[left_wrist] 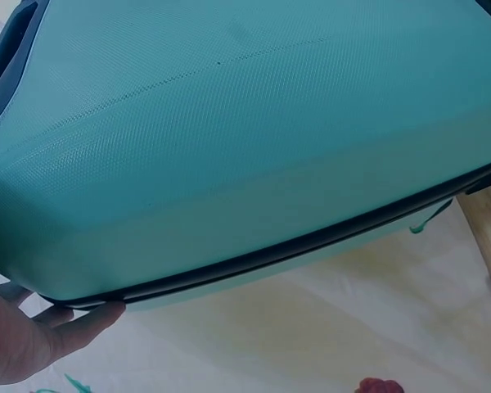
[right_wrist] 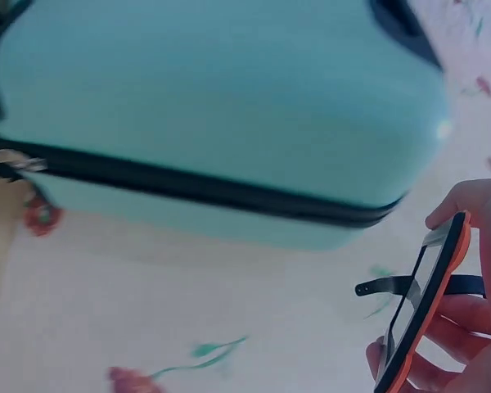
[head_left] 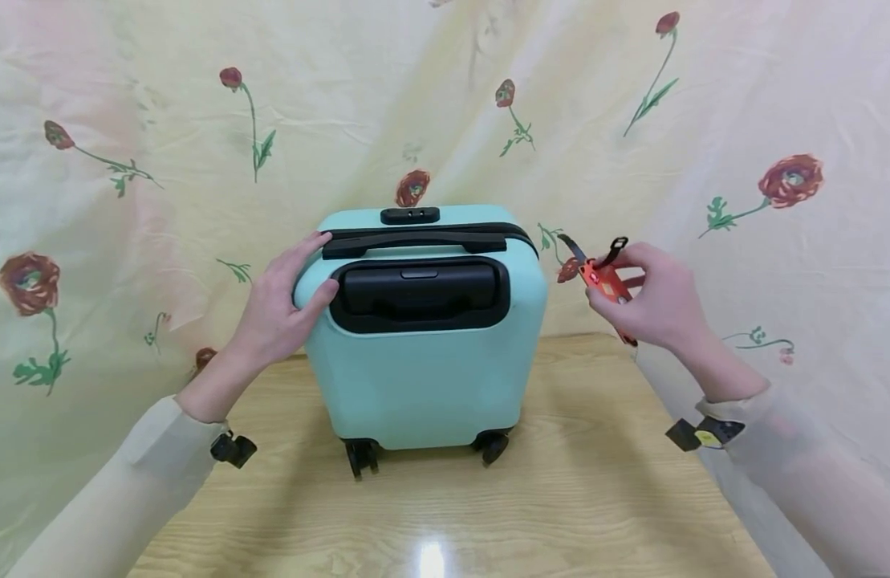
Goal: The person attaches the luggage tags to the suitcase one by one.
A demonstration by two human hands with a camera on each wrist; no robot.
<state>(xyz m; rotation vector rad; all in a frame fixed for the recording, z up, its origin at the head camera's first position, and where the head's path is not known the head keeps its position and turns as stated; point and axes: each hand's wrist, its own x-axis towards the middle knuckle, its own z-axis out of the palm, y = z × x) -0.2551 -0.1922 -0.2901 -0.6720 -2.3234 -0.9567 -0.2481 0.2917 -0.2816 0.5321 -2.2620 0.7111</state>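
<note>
A mint-green suitcase (head_left: 423, 385) stands upright on its wheels, with a black carry handle (head_left: 416, 240) and a recessed black pull handle (head_left: 419, 291). My left hand (head_left: 278, 309) rests against its upper left corner, fingers extended to the top edge and thumb on the front by the recess. In the left wrist view, fingers (left_wrist: 86, 327) touch the side by the black zipper seam. Right of the suitcase and apart from it, my right hand (head_left: 654, 297) pinches an orange luggage tag (head_left: 607, 282) with a black strap (head_left: 615, 249), whose two ends stick out loose.
A wooden tabletop (head_left: 452, 514) lies under the suitcase. Behind it hangs a pale cloth (head_left: 329, 120) printed with red flowers, reaching along both sides. A black combination lock (head_left: 410, 215) sits on the suitcase's top. Black wheels (head_left: 491, 446) show beneath it.
</note>
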